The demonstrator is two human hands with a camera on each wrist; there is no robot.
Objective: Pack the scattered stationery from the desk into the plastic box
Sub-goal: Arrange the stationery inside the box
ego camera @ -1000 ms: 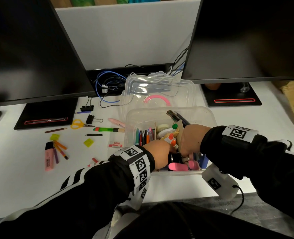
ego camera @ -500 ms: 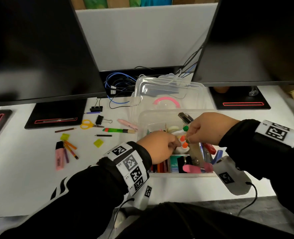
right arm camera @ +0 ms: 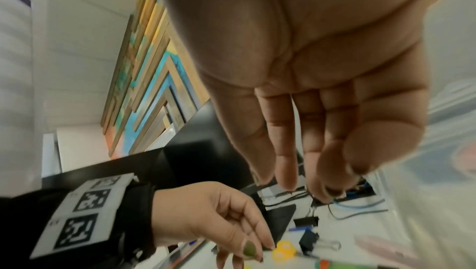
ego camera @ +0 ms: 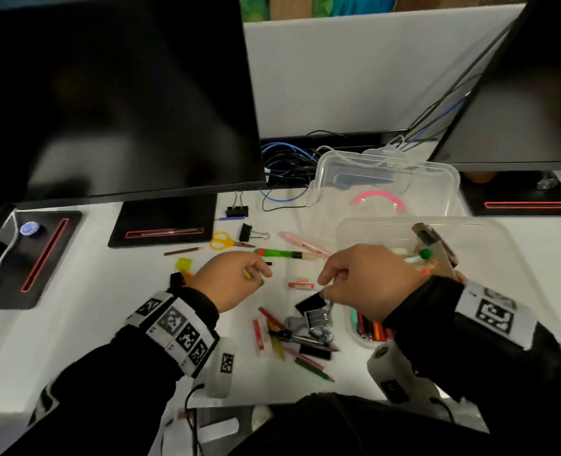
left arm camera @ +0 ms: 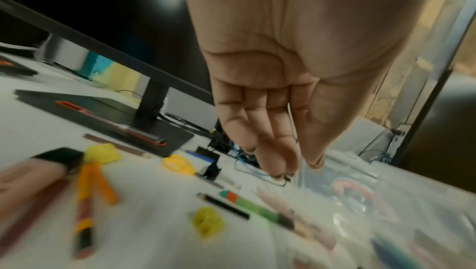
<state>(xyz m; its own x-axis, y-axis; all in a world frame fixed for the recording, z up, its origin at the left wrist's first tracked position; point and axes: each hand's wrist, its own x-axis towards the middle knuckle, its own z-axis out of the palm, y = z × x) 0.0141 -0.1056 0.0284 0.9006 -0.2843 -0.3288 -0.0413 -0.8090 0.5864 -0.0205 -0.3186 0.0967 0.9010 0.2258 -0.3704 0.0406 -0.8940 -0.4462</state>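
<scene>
The clear plastic box [ego camera: 508, 246] stands at the right with coloured pens [ego camera: 369, 328] and markers inside. Both hands hover over the desk left of it, and neither holds anything. My left hand [ego camera: 259, 274] hangs with relaxed fingers over a green marker [ego camera: 282, 254] and a yellow sharpener [left arm camera: 208, 222]. My right hand [ego camera: 325, 286] is above a white eraser [ego camera: 300, 284] and a black binder clip [ego camera: 310, 304]. The wrist views show the left hand [left arm camera: 291, 169] and right hand [right arm camera: 322, 182] with bare palms. Pencils, clips and crayons [ego camera: 292, 340] lie piled near the front edge.
The box lid [ego camera: 338, 172] with a pink handle lies behind the box. Yellow scissors [ego camera: 221, 241], binder clips [ego camera: 237, 210], a pink pen [ego camera: 302, 245] and a brown pencil [ego camera: 183, 251] lie further back. Two monitors on black stands and tangled cables [ego camera: 282, 159] close off the rear.
Both hands have come out of the box and moved left over the desk. The markers they handled stay in the box. The head view has swung left and down.
</scene>
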